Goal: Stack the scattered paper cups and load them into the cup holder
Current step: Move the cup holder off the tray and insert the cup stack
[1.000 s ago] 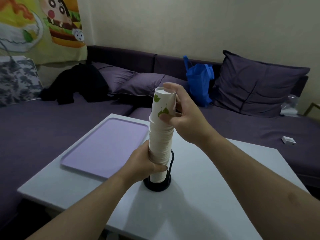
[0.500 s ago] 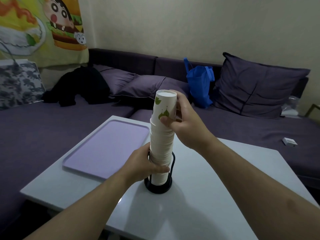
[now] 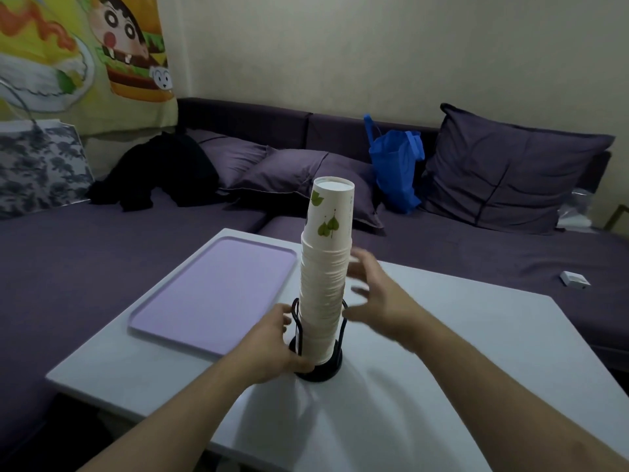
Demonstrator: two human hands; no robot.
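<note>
Currently | cup stack (image 3: 325,284) in cup holder (image 3: 320,364), table (image 3: 442,352) centre | light, crushable, tippy; grip low | left hand (image 3: 272,345) gripping holder base | right hand (image 3: 377,294) spread wide, empty

1. Pretty dim indoor light, soft and flat, with a greyish cast over everything.
2. The right hand (image 3: 376,294) is motion-blurred; its fingers (image 3: 360,267) smear beside the cup stack (image 3: 325,270), which stays sharp.
3. A faint shadow pools on the table (image 3: 459,352) below the left hand's fingers (image 3: 282,321), around the holder base (image 3: 320,369).
4. Wide-angle bend stretches both forearms at the bottom edge.
5. No glare anywhere.
</note>
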